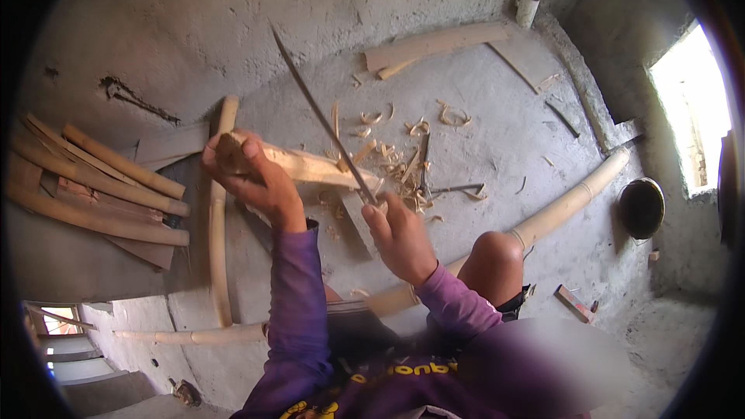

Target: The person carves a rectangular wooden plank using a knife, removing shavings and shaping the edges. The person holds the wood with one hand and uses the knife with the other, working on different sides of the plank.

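Note:
My left hand (260,182) is wrapped round the thick end of a pale, carved piece of wood (310,167), which points to the right. In my right hand (400,237) is the handle of a machete (314,109), mostly covered by the fingers. Its long, thin blade slants up and to the left, crossing in front of the wood; whether the two touch I cannot tell. Curled wood shavings (403,163) lie on the concrete floor beyond my hands, around some dark metal tools (425,174).
Bamboo poles (116,178) are piled at the left, and another pole (221,240) lies near my left arm. A long bamboo pole (570,202) runs along the right. Boards (434,43) lie by the far wall. A dark round bucket (642,208) is at the right.

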A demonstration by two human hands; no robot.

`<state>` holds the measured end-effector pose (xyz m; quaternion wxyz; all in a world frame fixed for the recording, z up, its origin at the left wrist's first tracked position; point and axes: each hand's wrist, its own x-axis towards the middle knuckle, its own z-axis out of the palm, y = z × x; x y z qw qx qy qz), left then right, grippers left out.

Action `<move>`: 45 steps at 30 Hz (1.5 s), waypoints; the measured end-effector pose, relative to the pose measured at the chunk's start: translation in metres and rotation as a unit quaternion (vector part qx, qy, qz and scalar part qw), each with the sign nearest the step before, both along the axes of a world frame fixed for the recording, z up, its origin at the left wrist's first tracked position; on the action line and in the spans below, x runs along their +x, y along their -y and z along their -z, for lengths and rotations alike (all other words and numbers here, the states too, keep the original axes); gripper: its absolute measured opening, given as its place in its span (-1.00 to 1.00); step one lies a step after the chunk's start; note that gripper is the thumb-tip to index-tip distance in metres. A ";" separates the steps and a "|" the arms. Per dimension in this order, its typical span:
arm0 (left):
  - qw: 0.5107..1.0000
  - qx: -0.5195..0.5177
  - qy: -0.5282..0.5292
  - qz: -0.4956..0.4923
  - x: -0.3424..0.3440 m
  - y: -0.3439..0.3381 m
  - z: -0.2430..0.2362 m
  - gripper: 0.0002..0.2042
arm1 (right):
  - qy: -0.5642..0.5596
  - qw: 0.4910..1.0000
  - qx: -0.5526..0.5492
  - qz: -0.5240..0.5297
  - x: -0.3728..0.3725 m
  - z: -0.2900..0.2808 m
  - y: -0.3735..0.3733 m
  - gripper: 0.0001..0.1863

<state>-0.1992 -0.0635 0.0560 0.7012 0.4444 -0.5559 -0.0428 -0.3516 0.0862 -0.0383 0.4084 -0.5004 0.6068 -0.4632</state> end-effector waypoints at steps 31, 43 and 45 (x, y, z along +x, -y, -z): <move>0.997 0.025 0.016 -0.077 0.009 -0.003 -0.005 -0.26 | 0.212 0.936 0.282 0.003 0.009 0.071 0.020 -0.62; 0.999 0.022 -0.027 0.030 -0.013 -0.011 -0.011 -0.65 | -0.124 0.982 0.138 0.015 0.018 0.009 0.009 -0.63; 1.000 0.023 0.003 0.014 -0.008 -0.008 -0.013 -0.67 | -0.101 0.993 0.055 0.017 0.011 0.010 0.009 -0.62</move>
